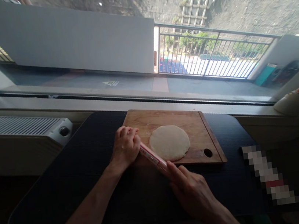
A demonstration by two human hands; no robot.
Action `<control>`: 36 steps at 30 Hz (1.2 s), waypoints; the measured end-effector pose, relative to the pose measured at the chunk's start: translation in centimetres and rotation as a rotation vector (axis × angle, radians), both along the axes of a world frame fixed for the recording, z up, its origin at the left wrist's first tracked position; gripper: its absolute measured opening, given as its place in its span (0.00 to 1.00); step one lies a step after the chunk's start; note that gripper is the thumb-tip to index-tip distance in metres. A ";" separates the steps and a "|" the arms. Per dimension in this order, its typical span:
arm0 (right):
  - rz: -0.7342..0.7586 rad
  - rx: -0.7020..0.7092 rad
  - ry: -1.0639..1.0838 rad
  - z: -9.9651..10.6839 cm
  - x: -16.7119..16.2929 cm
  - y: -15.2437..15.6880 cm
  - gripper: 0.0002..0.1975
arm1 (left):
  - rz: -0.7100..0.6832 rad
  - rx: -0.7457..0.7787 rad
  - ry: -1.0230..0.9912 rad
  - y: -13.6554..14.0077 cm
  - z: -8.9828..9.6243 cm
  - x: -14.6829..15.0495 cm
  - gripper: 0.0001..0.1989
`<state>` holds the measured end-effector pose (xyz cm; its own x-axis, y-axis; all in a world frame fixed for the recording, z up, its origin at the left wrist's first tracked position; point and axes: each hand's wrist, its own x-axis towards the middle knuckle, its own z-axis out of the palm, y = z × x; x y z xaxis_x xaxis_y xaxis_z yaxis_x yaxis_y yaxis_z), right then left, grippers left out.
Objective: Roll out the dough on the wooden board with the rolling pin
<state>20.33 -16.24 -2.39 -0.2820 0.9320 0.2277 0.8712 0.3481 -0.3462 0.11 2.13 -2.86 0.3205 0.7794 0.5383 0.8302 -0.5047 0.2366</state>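
Pot (290,104): contents unclear — at sill (25,101)
Board (196,131): flat dough (169,142) — dark table (71,167) beneath
Left hand (126,144), right hand (191,185): gripping rolling pin (153,156)

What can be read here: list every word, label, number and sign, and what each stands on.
Nothing reads clearly.
Pale, shiny, round rod: red-and-white printed label, lettering too small and blurred.
Grey outdoor floor: pale triangular marking with marks beside it, too blurred.
Blue outdoor surface: reddish marks, too small to tell.
Pixelated pale strip at right: nothing legible.

Indoors, exact type unclear, w/ radiator (14,124) & window sill (26,106).
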 end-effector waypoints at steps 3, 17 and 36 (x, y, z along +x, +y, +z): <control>0.006 0.031 0.015 0.0 1.3 0.2 0.25 | 0.051 0.037 0.074 -1.4 0.1 -0.4 0.18; -0.012 0.178 0.067 -1.6 4.6 0.0 0.24 | 0.016 0.002 0.189 -4.8 0.4 -0.6 0.23; -0.138 0.242 -0.060 -0.1 7.8 -0.8 0.20 | -0.120 -0.028 0.231 -8.8 0.4 -1.0 0.31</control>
